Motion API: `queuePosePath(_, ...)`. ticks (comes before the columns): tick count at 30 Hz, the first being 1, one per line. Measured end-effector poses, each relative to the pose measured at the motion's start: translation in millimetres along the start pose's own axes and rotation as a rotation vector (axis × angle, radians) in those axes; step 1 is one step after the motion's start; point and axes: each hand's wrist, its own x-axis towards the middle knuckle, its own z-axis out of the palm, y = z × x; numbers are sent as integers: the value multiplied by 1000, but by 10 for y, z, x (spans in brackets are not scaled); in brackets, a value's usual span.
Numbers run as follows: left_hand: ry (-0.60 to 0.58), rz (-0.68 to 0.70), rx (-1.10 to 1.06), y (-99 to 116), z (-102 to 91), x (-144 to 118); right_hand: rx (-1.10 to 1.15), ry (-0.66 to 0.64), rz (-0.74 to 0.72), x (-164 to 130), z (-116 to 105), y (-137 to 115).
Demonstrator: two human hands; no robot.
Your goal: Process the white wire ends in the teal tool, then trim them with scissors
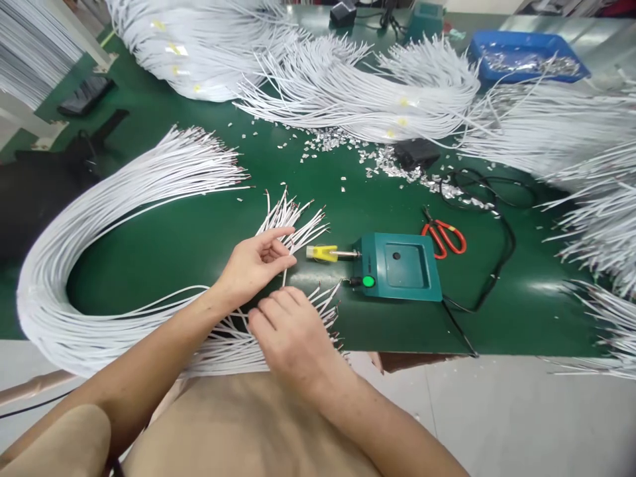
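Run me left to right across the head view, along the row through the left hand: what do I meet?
Curved bundle of white wires → left hand → yellow tip piece → teal box → red-handled scissors → black cable → white wires at the right edge.

The right hand (298, 338) hid its own fingertips. At 9 o'clock, a blurred black object (40, 199) ran off the edge, as did white wires (613, 228) at 3 o'clock. Silvery scraps (390, 161) toward 1 o'clock were too small to identify.
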Motion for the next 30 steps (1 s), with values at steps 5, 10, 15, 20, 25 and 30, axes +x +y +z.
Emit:
queuePosePath(5, -33, -19, -50, 59, -49, -62, -72, -76, -49, 28, 169, -76)
queuePosePath(10, -158, -92, -27, 77, 2, -211, -212, -120, -64, -42, 268, -126)
queuePosePath(15, -451, -72, 125, 155, -112, -277, -223, -158, 30, -120, 360, -224)
queuePosePath(20, -2, -73, 345, 163, -476, -92, -179, -159, 172, -85, 313, -205)
queuePosePath(25, 162, -6, 684, -6, -534, 87, -35, -255, 164, -95, 284, -282)
queuePosePath(30, 93, -9, 789, -114, -449, 202, 125, -263, 179, -150, 294, -353)
